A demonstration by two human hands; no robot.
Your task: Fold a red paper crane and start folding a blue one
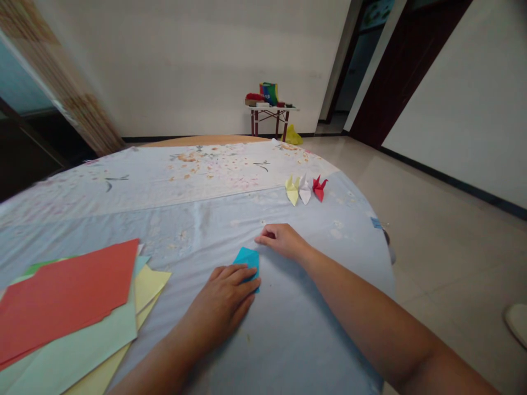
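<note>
A small folded piece of blue paper (247, 258) lies on the pale blue tablecloth (197, 219). My left hand (226, 293) rests flat on its near part, fingers stretched out and pressing it down. My right hand (280, 240) sits just beyond and to the right of the paper, fingers curled inward against the cloth, touching or almost touching the paper's far corner. Nothing shows inside its curled fingers.
A stack of coloured sheets, red (66, 296) on top of green and yellow, lies at the near left. Three folded paper cranes, yellow (292, 190), white (304, 189) and red (319, 187), stand near the table's right edge. A small table (269, 112) with bags stands by the far wall.
</note>
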